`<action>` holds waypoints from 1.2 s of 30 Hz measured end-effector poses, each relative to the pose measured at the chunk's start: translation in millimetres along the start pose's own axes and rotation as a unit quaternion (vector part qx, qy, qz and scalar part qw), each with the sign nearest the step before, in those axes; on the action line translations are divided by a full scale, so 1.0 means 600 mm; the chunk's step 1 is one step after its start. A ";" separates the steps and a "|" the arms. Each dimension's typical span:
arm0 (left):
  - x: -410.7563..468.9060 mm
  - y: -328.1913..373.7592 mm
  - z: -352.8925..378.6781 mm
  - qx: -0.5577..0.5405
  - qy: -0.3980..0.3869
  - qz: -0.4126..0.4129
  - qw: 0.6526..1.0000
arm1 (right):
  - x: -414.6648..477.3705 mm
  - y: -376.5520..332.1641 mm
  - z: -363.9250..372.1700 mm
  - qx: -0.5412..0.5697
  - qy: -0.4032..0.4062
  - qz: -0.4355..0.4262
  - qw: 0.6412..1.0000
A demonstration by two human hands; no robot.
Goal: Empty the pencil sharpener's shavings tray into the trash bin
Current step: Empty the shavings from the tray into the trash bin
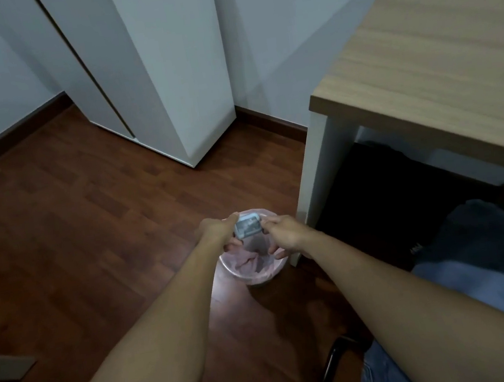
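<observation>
While held above the pink-lined trash bin (248, 268), the pale-blue sharpener (249, 228) is pinched by left hand (216, 231) and right hand (285, 233) fingers.

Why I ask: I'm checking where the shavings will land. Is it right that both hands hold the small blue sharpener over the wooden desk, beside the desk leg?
Not quite. The head view shows the left hand and right hand holding the sharpener over the pink-lined trash bin on the floor, beside the desk leg, not over the desk.

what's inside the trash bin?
The trash bin shows a pink liner, crumpled. The sharpener, left hand and right hand cover part of the opening; shavings not discernible.
</observation>
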State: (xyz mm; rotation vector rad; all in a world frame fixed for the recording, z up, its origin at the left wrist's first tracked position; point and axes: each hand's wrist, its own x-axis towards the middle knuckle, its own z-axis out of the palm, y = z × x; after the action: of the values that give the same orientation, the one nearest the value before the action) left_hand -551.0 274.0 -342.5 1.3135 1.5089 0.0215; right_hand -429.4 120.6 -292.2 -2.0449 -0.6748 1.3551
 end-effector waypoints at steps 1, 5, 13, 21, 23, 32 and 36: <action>0.001 0.002 0.001 0.003 -0.002 0.000 1.000 | 0.000 0.001 -0.001 0.002 0.000 -0.001 1.000; 0.002 0.005 -0.003 0.013 -0.006 0.000 1.000 | -0.001 0.004 -0.001 0.003 0.000 -0.005 1.000; -0.057 0.027 -0.036 0.057 -0.028 0.011 0.998 | -0.036 -0.019 -0.006 0.041 0.008 -0.022 0.999; -0.115 0.028 -0.090 0.081 -0.122 0.125 0.981 | -0.084 -0.041 -0.023 0.051 0.070 -0.057 0.995; -0.126 0.027 -0.107 0.060 -0.134 0.160 0.976 | -0.095 -0.048 -0.028 0.054 0.080 -0.077 0.992; -0.228 0.064 -0.197 0.010 -0.131 0.256 0.958 | -0.161 -0.123 -0.034 -0.014 0.093 -0.200 0.975; -0.285 0.114 -0.223 -0.025 -0.101 0.309 0.945 | -0.200 -0.187 -0.057 -0.023 0.123 -0.249 0.960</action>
State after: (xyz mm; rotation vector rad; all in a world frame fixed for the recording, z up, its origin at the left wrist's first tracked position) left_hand -630.0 257.2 -129.7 1.6457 0.8737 0.3169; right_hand -449.7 109.4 -126.1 -1.8607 -1.0272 0.7894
